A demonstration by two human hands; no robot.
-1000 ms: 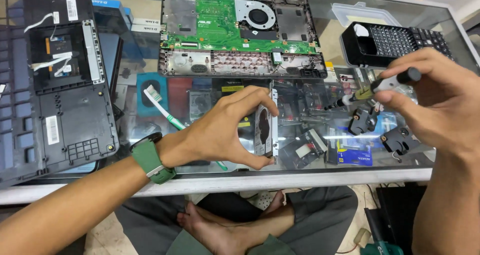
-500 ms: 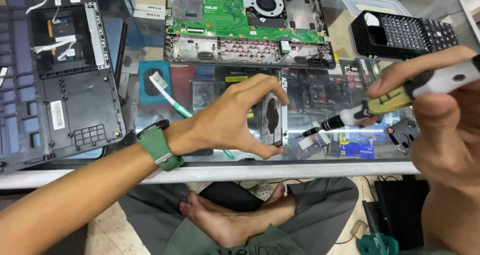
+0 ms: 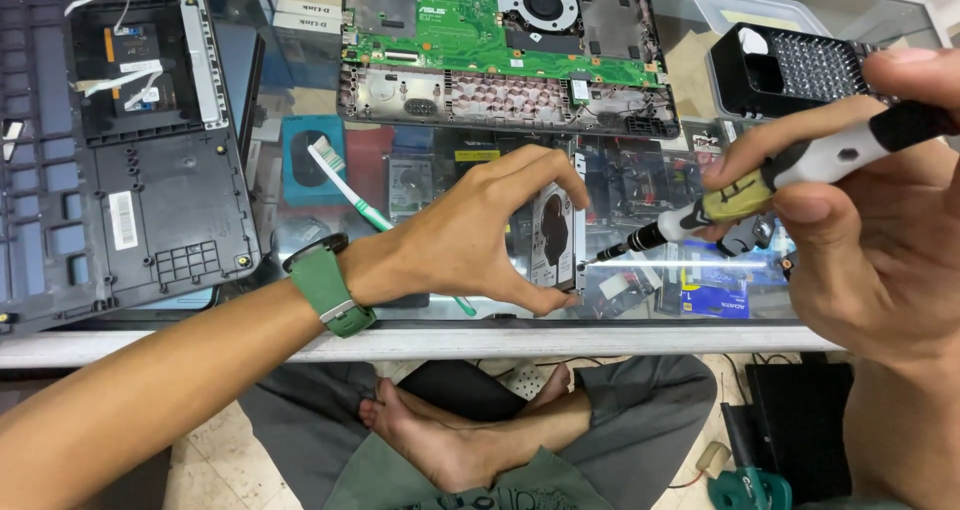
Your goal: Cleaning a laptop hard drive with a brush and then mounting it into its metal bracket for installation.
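My left hand (image 3: 470, 235) grips a small laptop hard drive (image 3: 556, 238) in its metal bracket, thumb at the lower edge and fingers over the top, standing it on edge on the glass tabletop (image 3: 600, 328). A green watch band sits on that wrist. My right hand (image 3: 860, 210) holds a screwdriver (image 3: 760, 185) with a white, yellow and black handle. Its dark tip points left and sits just right of the drive's side edge, close to the bracket.
An opened laptop base with a green motherboard and fan (image 3: 500, 30) lies at the back. A dark laptop bottom cover (image 3: 130, 160) lies left. A black bit holder case (image 3: 790, 65) stands back right. A green-handled toothbrush (image 3: 350, 195) lies behind my left hand. My crossed legs are under the table.
My right hand has brought the screwdriver from the right side down and left until its tip is beside the drive. My left hand has kept hold of the drive.
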